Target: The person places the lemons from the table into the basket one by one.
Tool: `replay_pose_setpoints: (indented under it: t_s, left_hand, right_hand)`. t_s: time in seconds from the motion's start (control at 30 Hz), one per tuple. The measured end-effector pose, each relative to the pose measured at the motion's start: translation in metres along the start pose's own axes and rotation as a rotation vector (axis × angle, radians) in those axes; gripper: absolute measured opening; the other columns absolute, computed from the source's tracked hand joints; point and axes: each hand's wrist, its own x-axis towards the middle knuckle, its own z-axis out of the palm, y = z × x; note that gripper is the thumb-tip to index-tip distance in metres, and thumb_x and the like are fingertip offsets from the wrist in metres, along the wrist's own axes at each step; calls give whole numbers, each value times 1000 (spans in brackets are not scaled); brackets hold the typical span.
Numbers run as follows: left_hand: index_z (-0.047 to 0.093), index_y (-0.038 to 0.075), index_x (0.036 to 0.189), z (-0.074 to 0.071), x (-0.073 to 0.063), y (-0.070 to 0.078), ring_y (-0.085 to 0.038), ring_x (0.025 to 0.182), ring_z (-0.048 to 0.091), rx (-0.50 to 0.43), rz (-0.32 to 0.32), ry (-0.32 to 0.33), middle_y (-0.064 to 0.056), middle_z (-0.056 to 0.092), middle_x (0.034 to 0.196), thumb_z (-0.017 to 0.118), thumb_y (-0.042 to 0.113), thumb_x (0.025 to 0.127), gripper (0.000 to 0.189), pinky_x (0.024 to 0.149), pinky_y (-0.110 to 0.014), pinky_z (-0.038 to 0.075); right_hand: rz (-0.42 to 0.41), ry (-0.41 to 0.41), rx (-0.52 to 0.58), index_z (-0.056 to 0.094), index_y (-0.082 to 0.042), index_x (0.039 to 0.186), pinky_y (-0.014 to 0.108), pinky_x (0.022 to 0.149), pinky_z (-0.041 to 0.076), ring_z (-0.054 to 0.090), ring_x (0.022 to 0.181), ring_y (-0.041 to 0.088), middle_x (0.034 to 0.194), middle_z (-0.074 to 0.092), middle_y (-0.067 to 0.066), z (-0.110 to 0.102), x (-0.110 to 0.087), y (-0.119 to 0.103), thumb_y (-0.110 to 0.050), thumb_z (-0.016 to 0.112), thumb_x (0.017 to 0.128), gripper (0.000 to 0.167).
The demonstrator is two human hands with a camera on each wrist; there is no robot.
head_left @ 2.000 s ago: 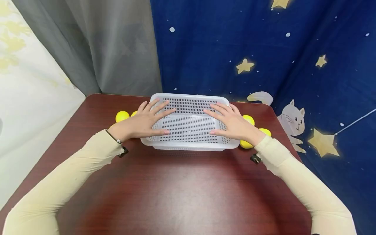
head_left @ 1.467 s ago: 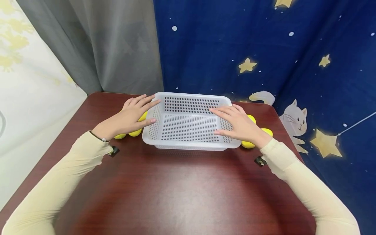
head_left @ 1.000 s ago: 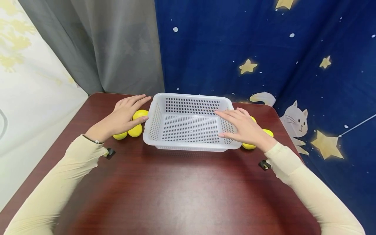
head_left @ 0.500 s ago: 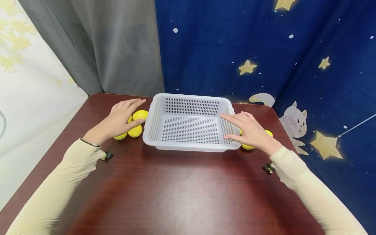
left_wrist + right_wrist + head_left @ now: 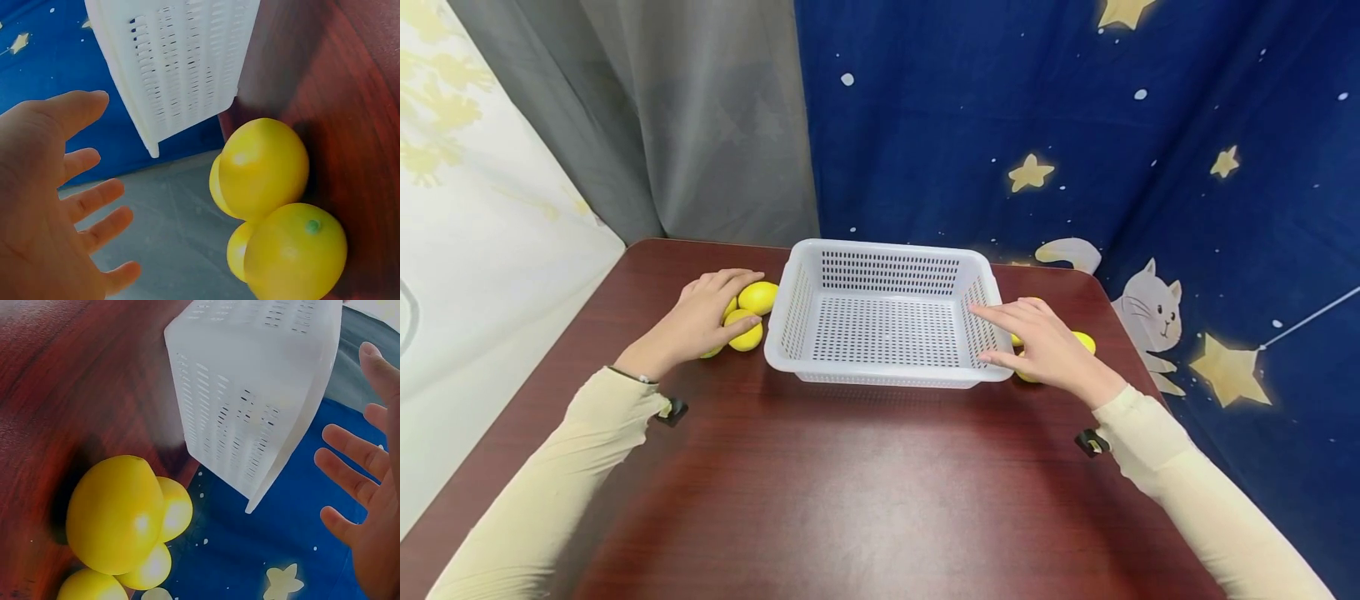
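A white perforated plastic basket (image 5: 891,377) stands at the back middle of the table, with nothing in it. My left hand (image 5: 692,323) hovers over a cluster of several yellow lemons (image 5: 758,297) left of the basket. In the left wrist view its fingers are spread and apart from the lemons (image 5: 265,165). On the other side, my right hand (image 5: 1047,348) is held over more lemons (image 5: 1084,342), partly hiding them, and its fingertips overlap the basket's right rim in the head view. The right wrist view shows its fingers loosely extended, away from the lemons (image 5: 115,515).
The dark red wooden table (image 5: 850,483) stretches in front of the basket toward the body. Behind it hang a grey curtain (image 5: 730,125) and a blue star-patterned curtain (image 5: 925,125). A white patterned cloth (image 5: 490,250) hangs along the left.
Both hands have moved outward from over the basket, the left one to the left-hand lemons, the right one to the right-hand lemons. Lately both have lowered slightly. Basket and lemons stay put.
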Motion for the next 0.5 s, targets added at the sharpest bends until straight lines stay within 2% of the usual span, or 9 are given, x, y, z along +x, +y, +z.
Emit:
replay_pose_setpoints:
  t_s: [0.17, 0.5]
  left_hand:
    - [41, 15, 149, 5, -1, -1, -38, 130, 40, -6, -7, 8, -14, 43, 150, 65, 31, 93, 63, 108, -63, 27]
    - [46, 10, 145, 15, -3, -10, -39, 124, 44, 11, -28, 9, -16, 46, 146, 68, 32, 92, 62, 105, -63, 31]
  right_hand:
    - [1, 7, 16, 52, -28, 144, 48, 103, 35, 58, 114, 19, 137, 64, 3, 1, -4, -1, -41, 81, 79, 73]
    - [-1, -1, 28, 53, -26, 143, 51, 107, 38, 59, 121, 23, 134, 66, 3, 6, -11, 1, -45, 77, 82, 69]
